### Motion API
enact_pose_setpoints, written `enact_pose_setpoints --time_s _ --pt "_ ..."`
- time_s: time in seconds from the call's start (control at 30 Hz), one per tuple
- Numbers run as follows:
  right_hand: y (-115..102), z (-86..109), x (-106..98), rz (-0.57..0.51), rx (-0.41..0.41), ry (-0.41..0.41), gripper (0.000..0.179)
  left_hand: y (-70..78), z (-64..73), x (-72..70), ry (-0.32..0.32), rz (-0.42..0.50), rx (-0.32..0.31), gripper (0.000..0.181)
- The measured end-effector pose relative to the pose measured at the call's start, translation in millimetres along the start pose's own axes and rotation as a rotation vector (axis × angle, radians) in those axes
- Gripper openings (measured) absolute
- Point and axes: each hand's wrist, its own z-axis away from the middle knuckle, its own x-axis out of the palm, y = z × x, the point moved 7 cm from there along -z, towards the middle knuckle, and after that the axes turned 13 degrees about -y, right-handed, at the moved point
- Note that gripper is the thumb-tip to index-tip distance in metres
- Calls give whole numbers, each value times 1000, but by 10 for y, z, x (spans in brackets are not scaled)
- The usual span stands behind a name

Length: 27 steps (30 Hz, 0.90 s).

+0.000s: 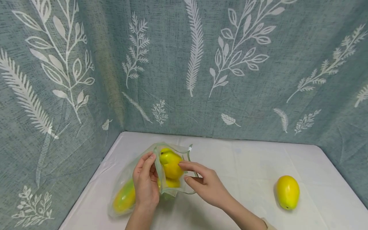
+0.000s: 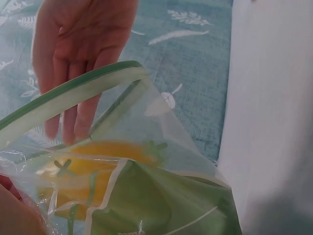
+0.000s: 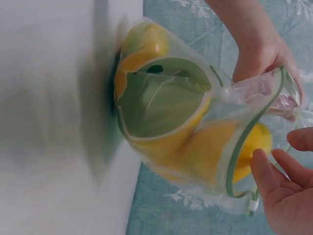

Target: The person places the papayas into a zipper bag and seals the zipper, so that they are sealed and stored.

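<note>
Clear plastic with a green panel forms the bag (image 3: 164, 107), its green-rimmed mouth spread towards the right while its lower end seems to rest on the white surface (image 1: 244, 172). The left hand (image 1: 146, 183) pinches the rim between thumb and fingers, holding that side of the mouth apart. A yellow fruit (image 1: 173, 167) sits just within the mouth, and a greener fruit (image 1: 124, 197) lies at the bag's far end, seen through the film; more yellow shows between them, but the overlap hides the count. The right hand (image 1: 206, 185) has its fingers extended and grips nothing; its fingertips are at the side of the yellow fruit, though whether they press on it I cannot tell.

The step in hand looks like loading the bag, with this fruit at the point of being let go or nudged inwards. If so, the next move calls for the right hand to see it settle below the rim, then draw clear, while the left keeps the mouth wide. One loose fruit (image 1: 287, 192) lies on the surface, well apart to the right; judging by the rest, it remains to be bagged, and space near the mouth may prove tight.
</note>
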Motion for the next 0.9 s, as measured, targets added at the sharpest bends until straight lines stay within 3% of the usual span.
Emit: enact_pose_setpoints --time_s 0.27,0.63,0.9 --pt "75 181 -247 1 70 128 29 -11 -17 12 -13 12 2 8" --pt "402 563 -655 39 162 293 25 -52 -15 11 -16 30 -6 9" --pt "578 857 -879 36 266 416 33 -92 -21 2 -17 43 -11 9"
